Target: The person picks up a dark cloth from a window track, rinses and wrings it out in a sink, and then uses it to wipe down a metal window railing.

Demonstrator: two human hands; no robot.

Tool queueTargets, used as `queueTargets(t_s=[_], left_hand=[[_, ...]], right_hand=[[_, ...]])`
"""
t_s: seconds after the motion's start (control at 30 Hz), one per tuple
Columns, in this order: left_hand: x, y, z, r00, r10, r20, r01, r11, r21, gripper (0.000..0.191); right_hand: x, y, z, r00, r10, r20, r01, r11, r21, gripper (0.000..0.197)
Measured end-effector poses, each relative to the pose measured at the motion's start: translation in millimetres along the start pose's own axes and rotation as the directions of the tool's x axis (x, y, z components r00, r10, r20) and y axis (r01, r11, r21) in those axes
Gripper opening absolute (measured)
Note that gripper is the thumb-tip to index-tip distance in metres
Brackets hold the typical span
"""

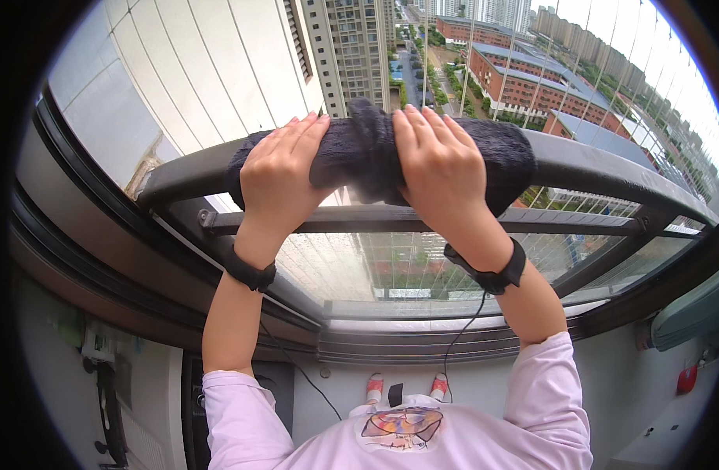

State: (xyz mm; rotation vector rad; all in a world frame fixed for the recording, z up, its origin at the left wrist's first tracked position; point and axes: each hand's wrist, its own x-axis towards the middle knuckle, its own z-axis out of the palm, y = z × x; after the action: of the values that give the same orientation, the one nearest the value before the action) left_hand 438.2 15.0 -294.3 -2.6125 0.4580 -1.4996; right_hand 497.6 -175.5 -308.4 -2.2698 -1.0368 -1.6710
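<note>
A dark, fluffy cloth (368,155) is draped over the broad metal handrail (594,160) in front of me, bunched up at its middle. My left hand (284,170) grips the cloth on the left part, fingers laid over the top and thumb lower on the near side. To the right of the bunched fold, my right hand (442,167) clasps the cloth and rail in the same way. Both palms are hidden. Each wrist wears a black strap, and a thin cable hangs from each side.
Below the handrail runs a thinner crossbar (365,220) above a glass pane (336,264). Thin vertical wires (506,70) stand beyond the rail, with buildings and a street far below. A dark window frame (101,229) borders the left. My feet stand on the pale floor (477,376).
</note>
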Motion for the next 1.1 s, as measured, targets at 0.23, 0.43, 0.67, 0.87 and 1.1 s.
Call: queueTargets(t_s=[0.23, 0.43, 0.67, 0.87, 1.1], left_hand=[[1, 5, -1, 1.000, -0.012, 0.002, 0.012, 0.999, 0.039, 0.059], [7, 28, 4, 0.999, -0.033, 0.037, 0.030, 0.997, 0.075, 0.058], [42, 101, 28, 0.999, -0.008, 0.032, 0.008, 1.000, 0.020, 0.063], [72, 169, 50, 0.995, -0.020, 0.095, 0.019, 1.000, 0.002, 0.071], [126, 289, 88, 0.995, 0.000, 0.097, -0.001, 1.000, 0.004, 0.070]], right_hand=[[0, 6, -1, 0.999, -0.029, -0.031, 0.031, 0.996, 0.084, 0.027], [-17, 35, -11, 0.999, -0.026, -0.042, 0.030, 0.994, 0.104, 0.028], [-58, 128, -56, 0.985, -0.004, 0.174, -0.024, 0.987, 0.157, 0.067], [-100, 222, -90, 0.986, -0.005, 0.165, -0.021, 0.988, 0.155, 0.069], [-157, 329, -131, 0.980, 0.080, 0.182, -0.077, 0.997, -0.024, 0.068]])
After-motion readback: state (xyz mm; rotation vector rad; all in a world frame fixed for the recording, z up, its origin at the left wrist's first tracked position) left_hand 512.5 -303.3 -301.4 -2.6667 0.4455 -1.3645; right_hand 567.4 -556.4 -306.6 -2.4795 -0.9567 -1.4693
